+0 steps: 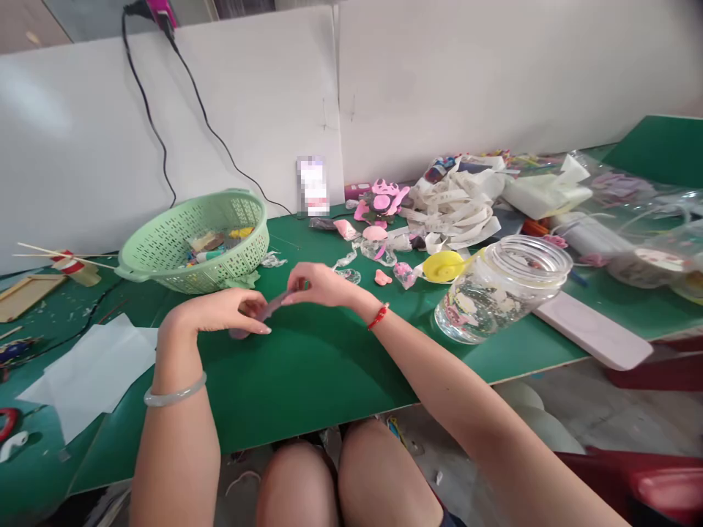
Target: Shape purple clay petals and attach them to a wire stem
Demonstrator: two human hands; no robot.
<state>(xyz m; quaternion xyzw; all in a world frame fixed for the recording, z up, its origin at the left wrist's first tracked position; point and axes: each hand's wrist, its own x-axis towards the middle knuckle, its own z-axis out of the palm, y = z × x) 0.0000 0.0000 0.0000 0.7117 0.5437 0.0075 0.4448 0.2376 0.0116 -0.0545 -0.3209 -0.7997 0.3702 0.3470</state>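
Both of my hands are over the green tabletop, at a thin, mauve-grey, see-through strip [273, 305]. My right hand [318, 284] pinches its upper right end between thumb and fingertips. My left hand [228, 311] curls over the lower left end, thumb stretched along the near side. A pale rounded edge shows beneath the left palm; most of that piece is hidden, so its kind is unclear. Just behind my left hand stands a green plastic basket [148, 252] with small coloured items inside. Right of my right hand lies a small pink lump [383, 277].
A clear plastic jar [466, 311] with a yellow lid [444, 267] stands at right, near a pale pink slab [598, 333]. Behind lie a pink figure [381, 201] and crumpled white strips [455, 205]. White paper sheets [99, 369] lie left. A white panel [231, 95] rises behind.
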